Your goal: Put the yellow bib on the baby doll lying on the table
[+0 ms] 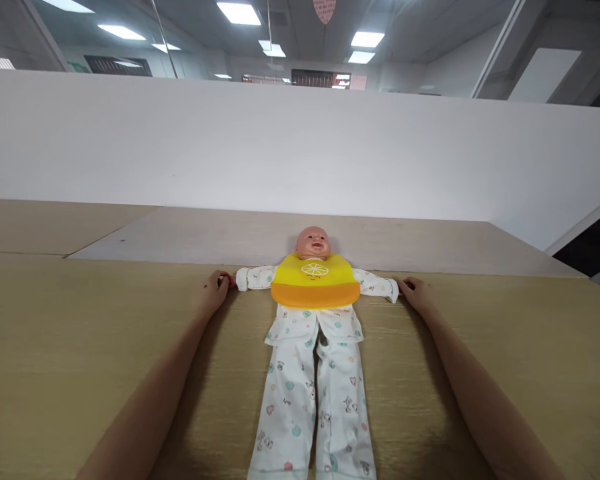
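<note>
At centre frame, flat on the wooden bench (80, 347): baby doll (313, 313), face up, head toward the white partition wall (280, 147), legs running to the lower edge. Dressed in printed white pyjamas (310, 393), with a yellow bib (314, 283) spread over the chest. Arms drawn straight out to both sides, each pinned at the cuff. Left hand (211, 292) curled at the sleeve end left of centre, grip closed on the doll's hand; right hand (416, 292) likewise right of centre. Probably held so to keep the body flat and the clothing smooth.
</note>
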Tool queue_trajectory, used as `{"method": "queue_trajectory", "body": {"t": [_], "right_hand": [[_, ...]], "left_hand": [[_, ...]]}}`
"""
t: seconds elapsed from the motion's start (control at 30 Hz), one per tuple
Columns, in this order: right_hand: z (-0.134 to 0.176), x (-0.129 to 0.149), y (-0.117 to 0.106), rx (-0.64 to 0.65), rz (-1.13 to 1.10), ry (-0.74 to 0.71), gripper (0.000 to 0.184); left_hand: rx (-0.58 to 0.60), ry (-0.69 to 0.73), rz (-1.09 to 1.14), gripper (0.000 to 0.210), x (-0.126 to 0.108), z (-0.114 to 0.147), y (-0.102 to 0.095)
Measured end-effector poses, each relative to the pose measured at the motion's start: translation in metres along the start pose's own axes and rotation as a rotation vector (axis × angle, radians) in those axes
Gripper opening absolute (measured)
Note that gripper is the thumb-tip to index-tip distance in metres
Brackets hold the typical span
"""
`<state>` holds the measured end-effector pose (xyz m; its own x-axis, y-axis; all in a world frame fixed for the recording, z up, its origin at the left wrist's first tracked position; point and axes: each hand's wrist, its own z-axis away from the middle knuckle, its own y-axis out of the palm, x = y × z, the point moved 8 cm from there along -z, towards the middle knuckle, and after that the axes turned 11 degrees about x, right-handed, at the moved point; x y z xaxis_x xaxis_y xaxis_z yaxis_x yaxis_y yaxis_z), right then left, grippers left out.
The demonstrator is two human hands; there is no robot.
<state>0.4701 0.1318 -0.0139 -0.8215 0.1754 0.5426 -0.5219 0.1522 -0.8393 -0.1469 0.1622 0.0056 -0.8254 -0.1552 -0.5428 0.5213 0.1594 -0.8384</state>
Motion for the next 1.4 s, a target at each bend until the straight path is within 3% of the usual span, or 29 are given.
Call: {"method": "queue_trajectory", "body": {"t": [0.5, 0.8, 1.1, 1.4], "right_hand": [[0.012, 0.023, -0.006, -0.003, -0.149, -0.108, 0.048], [0.004, 0.015, 0.001, 0.029, 0.040, -0.120, 0.046], [0.001, 0.014, 0.005, 0.051, 0.045, -0.141, 0.046], [0.003, 0.014, 0.004, 0.064, -0.152, -0.182, 0.045]], "left_hand": [[0.009, -0.012, 0.026, 0.025, -0.002, 0.001, 0.000], [0.014, 0.014, 0.019, 0.027, 0.000, -0.001, 0.001], [0.017, 0.014, 0.000, 0.027, -0.002, 0.001, 0.000], [0.014, -0.006, 0.027, 0.023, -0.010, 0.007, -0.005]]}}
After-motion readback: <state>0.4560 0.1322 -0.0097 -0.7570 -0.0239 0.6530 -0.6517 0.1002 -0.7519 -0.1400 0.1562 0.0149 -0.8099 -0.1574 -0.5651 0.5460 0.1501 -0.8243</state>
